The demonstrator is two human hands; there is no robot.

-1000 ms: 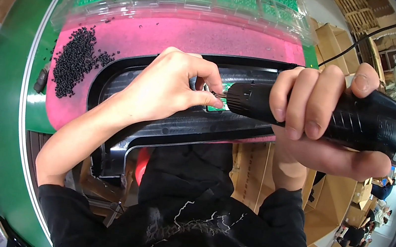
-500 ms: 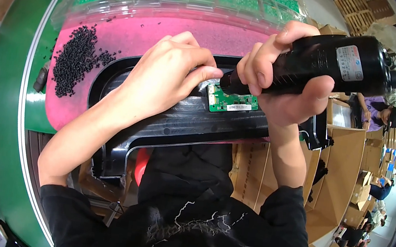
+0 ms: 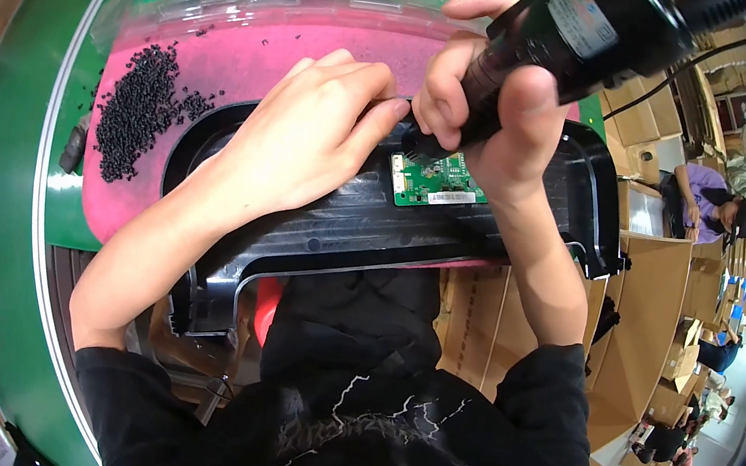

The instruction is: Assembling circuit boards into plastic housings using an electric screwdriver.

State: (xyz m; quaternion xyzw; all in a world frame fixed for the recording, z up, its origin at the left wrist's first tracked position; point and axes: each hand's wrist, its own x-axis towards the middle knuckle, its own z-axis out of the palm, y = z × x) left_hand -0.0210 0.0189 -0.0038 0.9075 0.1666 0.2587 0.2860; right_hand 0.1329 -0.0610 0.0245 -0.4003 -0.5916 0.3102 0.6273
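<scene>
My right hand (image 3: 521, 144) grips a black corded electric screwdriver (image 3: 553, 49), tilted with its tip low near the upper left part of a green circuit board (image 3: 431, 184). The board lies inside a long black plastic housing (image 3: 335, 233) with raised curved rims. Beside the screwdriver's tip is my left hand (image 3: 310, 135), thumb and forefinger pressed together; whatever is between them is hidden or too small to tell. My left wrist passes over the housing's left side. The exact spot where the tip meets the board is partly covered by my right fingers.
A heap of small black screws (image 3: 136, 117) is spread on the pink mat (image 3: 236, 59) at left. Clear plastic trays (image 3: 327, 10) of green boards stand at the back. Cardboard boxes (image 3: 634, 324) line the right, where a co-worker in purple (image 3: 706, 206) sits.
The screwdriver has tilted more upright, its rear end rising, and my right hand has shifted left and up. My left hand stays nearly in place, moving slightly left.
</scene>
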